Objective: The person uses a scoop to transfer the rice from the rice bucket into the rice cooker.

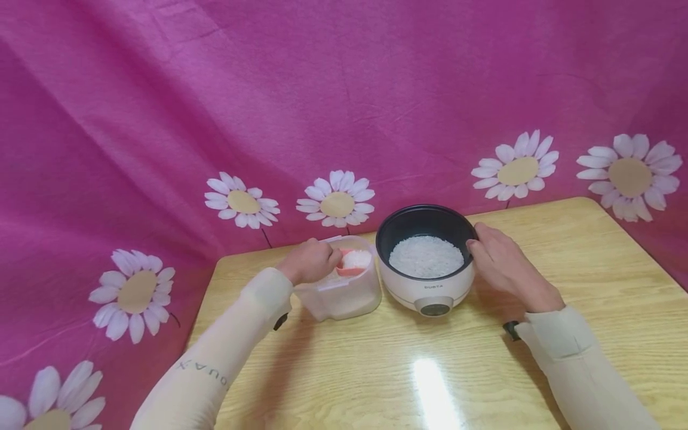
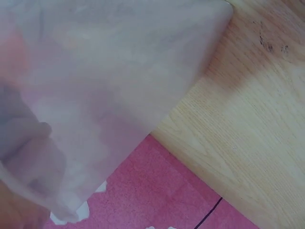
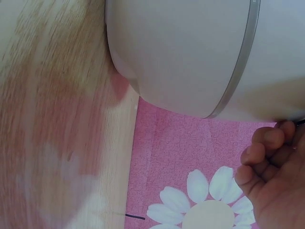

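Note:
My left hand [image 1: 309, 261] grips a small orange-pink scoop [image 1: 349, 271] heaped with white rice, inside a translucent plastic container [image 1: 344, 301]. Through the container's cloudy wall [image 2: 128, 62], the left wrist view shows the left hand [image 2: 31, 138] blurred. To the right stands a white rice cooker [image 1: 398, 286] with a black inner pot, and rice [image 1: 427, 257] covers the pot's bottom. My right hand [image 1: 505, 263] holds the cooker's right rim, thumb at the edge. The right wrist view shows its curled fingers [image 3: 269, 138] beside the cooker's white side [image 3: 181, 57].
Both vessels stand side by side near the back edge of a wooden table [image 1: 344, 370]. A magenta cloth [image 1: 376, 107] printed with large white daisies hangs behind the table and along its left side.

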Tool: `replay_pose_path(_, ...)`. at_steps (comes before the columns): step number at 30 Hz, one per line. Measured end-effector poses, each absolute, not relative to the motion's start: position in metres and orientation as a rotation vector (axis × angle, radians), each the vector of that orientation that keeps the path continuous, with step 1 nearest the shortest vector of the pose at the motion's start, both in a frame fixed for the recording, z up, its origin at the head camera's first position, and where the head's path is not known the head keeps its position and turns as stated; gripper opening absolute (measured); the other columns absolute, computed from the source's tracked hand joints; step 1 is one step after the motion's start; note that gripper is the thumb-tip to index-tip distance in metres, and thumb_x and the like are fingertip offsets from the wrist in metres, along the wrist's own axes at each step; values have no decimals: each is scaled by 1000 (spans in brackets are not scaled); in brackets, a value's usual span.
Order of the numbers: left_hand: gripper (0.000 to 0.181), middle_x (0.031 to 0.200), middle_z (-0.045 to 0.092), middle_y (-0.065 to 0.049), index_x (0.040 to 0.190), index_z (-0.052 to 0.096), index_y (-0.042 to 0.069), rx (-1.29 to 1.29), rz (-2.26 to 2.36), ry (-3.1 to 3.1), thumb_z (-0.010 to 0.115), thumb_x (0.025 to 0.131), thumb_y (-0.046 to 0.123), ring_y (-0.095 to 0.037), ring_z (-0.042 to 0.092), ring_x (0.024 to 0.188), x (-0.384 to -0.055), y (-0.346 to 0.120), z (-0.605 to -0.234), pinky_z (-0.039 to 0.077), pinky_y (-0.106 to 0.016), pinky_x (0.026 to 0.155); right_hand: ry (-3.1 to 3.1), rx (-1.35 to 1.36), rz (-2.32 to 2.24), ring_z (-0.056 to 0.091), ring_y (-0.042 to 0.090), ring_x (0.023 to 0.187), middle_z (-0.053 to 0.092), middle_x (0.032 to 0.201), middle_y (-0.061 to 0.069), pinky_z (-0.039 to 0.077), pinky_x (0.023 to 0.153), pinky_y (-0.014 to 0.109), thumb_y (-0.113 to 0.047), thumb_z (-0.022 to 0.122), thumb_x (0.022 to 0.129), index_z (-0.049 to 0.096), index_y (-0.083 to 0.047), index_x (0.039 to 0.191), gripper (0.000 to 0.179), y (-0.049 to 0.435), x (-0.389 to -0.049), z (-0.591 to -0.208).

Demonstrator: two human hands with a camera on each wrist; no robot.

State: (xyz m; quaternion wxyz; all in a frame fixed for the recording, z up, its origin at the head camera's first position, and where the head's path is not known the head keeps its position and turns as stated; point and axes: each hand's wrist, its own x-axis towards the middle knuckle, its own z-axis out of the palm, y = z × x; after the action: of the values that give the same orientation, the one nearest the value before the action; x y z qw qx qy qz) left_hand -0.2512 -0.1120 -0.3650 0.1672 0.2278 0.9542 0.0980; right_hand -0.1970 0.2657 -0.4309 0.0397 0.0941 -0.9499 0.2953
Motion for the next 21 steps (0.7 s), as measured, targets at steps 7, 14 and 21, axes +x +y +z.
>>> replay_pose_path(7, 38, 71, 53, 0, 94, 73, 11, 620, 339, 2692, 41, 105, 29, -18, 50, 69, -249, -117, -358, 46, -33, 79, -2904, 302, 881, 53, 33, 99, 57, 103, 18, 49, 91, 53, -28, 30, 107, 50, 0, 116, 36, 266, -199, -431)
replay_pose_path(14, 36, 65, 42, 3, 79, 64, 13, 675, 349, 2742, 41, 105, 25, -15, 45, 64, -248, -123, -356, 44, -31, 75, -2889, 313, 886, 53, 35, 101, 57, 106, 20, 48, 95, 56, -28, 29, 108, 50, 1, 118, 38, 266, -199, -432)
replay_pose_path(21, 39, 65, 44, 2, 93, 74, 11, 662, 369, 2770, 40, 104, 25, -15, 49, 65, -248, -129, -355, 46, -33, 78, -2924, 258, 947, 54, 38, 109, 58, 117, 22, 48, 103, 62, -32, 29, 108, 48, 2, 127, 43, 266, -196, -432)
